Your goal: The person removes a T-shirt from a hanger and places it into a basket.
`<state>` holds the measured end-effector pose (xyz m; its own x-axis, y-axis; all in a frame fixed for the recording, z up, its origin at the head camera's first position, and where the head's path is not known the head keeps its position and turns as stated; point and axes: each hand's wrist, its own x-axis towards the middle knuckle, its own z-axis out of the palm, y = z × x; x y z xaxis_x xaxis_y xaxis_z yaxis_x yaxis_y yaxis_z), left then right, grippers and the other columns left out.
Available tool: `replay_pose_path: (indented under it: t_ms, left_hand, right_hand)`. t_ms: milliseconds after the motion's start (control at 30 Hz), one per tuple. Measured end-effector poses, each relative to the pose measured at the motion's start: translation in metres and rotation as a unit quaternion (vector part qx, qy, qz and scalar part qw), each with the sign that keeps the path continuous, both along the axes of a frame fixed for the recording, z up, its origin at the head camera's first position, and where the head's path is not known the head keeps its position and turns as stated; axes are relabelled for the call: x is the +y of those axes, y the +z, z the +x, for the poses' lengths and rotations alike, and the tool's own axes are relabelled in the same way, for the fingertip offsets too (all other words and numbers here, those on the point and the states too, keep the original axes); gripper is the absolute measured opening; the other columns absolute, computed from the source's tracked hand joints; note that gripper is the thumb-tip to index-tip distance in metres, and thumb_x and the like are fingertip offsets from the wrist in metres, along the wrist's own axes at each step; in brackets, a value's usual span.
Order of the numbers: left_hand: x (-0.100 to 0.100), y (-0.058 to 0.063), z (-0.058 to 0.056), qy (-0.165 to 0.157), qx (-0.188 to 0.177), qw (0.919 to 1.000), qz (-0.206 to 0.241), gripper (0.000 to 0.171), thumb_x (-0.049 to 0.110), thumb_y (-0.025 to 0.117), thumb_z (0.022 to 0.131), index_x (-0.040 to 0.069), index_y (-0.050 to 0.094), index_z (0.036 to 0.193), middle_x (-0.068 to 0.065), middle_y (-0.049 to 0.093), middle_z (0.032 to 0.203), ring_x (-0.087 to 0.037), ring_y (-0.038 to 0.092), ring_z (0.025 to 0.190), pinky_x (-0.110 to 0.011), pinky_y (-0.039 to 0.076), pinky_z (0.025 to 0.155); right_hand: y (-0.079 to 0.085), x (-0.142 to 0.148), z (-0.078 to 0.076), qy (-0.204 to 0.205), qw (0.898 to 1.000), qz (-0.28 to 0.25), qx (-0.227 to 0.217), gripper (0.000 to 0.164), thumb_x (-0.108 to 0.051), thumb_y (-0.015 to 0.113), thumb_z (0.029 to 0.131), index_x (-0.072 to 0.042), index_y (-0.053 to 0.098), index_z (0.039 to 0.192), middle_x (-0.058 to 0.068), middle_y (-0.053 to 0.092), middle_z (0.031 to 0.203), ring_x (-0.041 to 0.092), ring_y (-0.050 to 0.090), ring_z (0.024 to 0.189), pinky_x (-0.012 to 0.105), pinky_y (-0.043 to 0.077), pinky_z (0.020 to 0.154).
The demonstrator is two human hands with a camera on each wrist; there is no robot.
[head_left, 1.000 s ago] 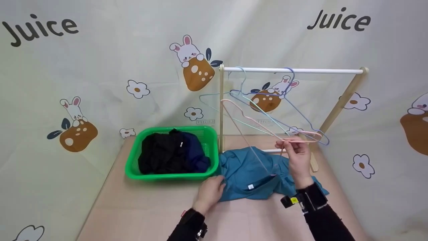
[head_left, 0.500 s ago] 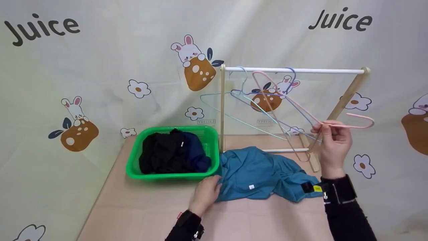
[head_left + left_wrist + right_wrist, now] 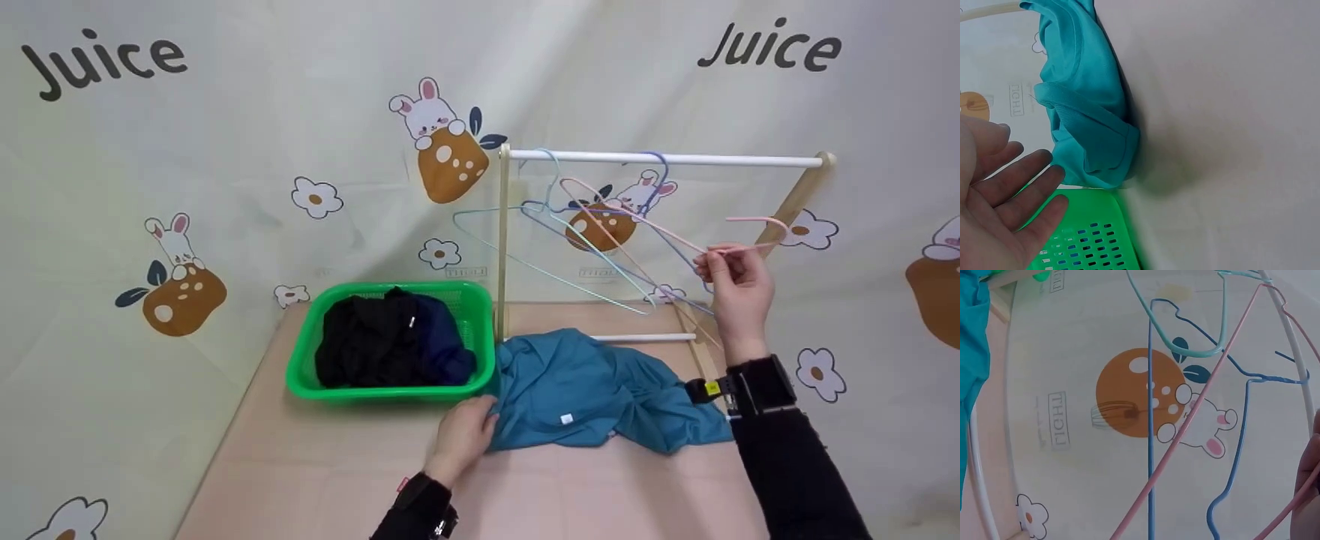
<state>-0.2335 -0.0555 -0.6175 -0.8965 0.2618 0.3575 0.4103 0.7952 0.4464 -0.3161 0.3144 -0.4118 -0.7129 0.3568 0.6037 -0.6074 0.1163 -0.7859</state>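
Note:
My right hand [image 3: 742, 300] pinches a pink wire hanger [image 3: 675, 236] near the base of its hook, in the air in front of the rack's right side. The hook points right, and the hanger's body slants across the hanging hangers; in the right wrist view the pink hanger [image 3: 1185, 424] crosses the blue one. A crumpled teal shirt [image 3: 562, 382] with a small white label lies on the table. At its left edge is my left hand [image 3: 461, 435]. In the left wrist view that hand's fingers [image 3: 1030, 188] are loosely spread beside the teal cloth [image 3: 1089, 101].
Left of the shirt stands a green basket [image 3: 390, 392] holding black clothing [image 3: 367, 337] and navy clothing [image 3: 442, 341]. Behind, a wooden rack carries a mint hanger [image 3: 556, 165] and a blue hanger [image 3: 662, 169] on its white rod [image 3: 735, 160]. Printed curtains enclose the table.
The pink hanger has come away from the shirt's neck opening as my right hand moved right and up. Its hook has swung to the right. My left hand has barely shifted.

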Motion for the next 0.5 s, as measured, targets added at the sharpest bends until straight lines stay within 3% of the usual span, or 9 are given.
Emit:
replay_pose_path:
  t_ms: [100, 233, 500]
  left_hand:
    - [0.001, 0.001, 0.0, -0.002, -0.001, 1.0, 0.0, 0.019, 0.011, 0.069, 0.092, 0.003, 0.069, 0.11, -0.01, 0.071, 0.1, -0.026, 0.068, 0.091, -0.04, 0.055, 0.079]
    - [0.003, 0.003, 0.001, -0.005, -0.002, 1.0, 0.002, 0.02, 0.011, 0.069, 0.093, 0.002, 0.069, 0.11, -0.01, 0.071, 0.101, -0.027, 0.068, 0.091, -0.04, 0.055, 0.079]
    - [0.011, 0.0, 0.004, -0.013, 0.012, 0.9998, 0.002, 0.021, 0.01, 0.069, 0.091, 0.002, 0.069, 0.11, -0.011, 0.071, 0.101, -0.027, 0.068, 0.092, -0.04, 0.055, 0.079]
  right_hand:
    - [0.011, -0.011, -0.012, -0.026, 0.996, 0.072, -0.044, 0.02, -0.008, 0.063, 0.097, 0.01, 0.063, 0.106, 0.005, 0.069, 0.086, 0.012, 0.064, 0.071, 0.018, 0.052, 0.065]
    - [0.034, -0.028, -0.03, -0.044, 0.983, 0.154, -0.093, 0.025, -0.016, 0.059, 0.1, 0.005, 0.064, 0.113, 0.006, 0.068, 0.091, 0.011, 0.062, 0.073, 0.018, 0.05, 0.067]
    - [0.072, -0.056, -0.059, -0.015, 0.959, 0.23, -0.162, 0.03, -0.013, 0.047, 0.105, 0.001, 0.062, 0.127, 0.014, 0.069, 0.101, 0.019, 0.061, 0.081, 0.022, 0.05, 0.074]
